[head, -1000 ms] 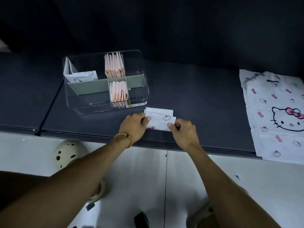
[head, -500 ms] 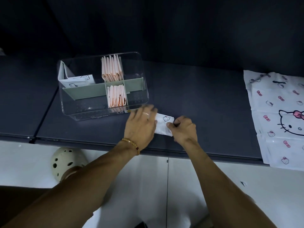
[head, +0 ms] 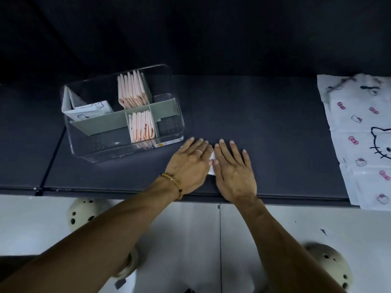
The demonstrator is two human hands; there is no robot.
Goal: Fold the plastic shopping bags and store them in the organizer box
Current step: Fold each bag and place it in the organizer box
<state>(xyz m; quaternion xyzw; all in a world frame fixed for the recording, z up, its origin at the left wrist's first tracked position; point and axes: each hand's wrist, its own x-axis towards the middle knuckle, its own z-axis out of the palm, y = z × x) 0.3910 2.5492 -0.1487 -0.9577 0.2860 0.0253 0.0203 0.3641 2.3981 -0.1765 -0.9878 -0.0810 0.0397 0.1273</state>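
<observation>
A small folded white plastic bag point(head: 211, 163) lies on the dark table near its front edge, almost wholly covered. My left hand point(head: 190, 166) and my right hand point(head: 233, 172) lie side by side, flat, fingers straight, pressing down on it. Only a thin white strip shows between the hands. To the left stands the clear organizer box point(head: 169, 125) with grey-green dividers. It holds folded pink bags point(head: 133, 89) in two middle compartments and folded white cat-print bags point(head: 88, 111) at the back left.
Unfolded white cat-print bags point(head: 359, 132) lie spread at the table's right end, hanging past the front edge. The dark table point(head: 264, 115) has a seam at the left. Below the edge are a pale floor and cream perforated shoes point(head: 84, 210).
My left hand went flat onto the folded bag first. My right hand then let go of the bag's corner and flattened beside it, so both palms now cover the bag.
</observation>
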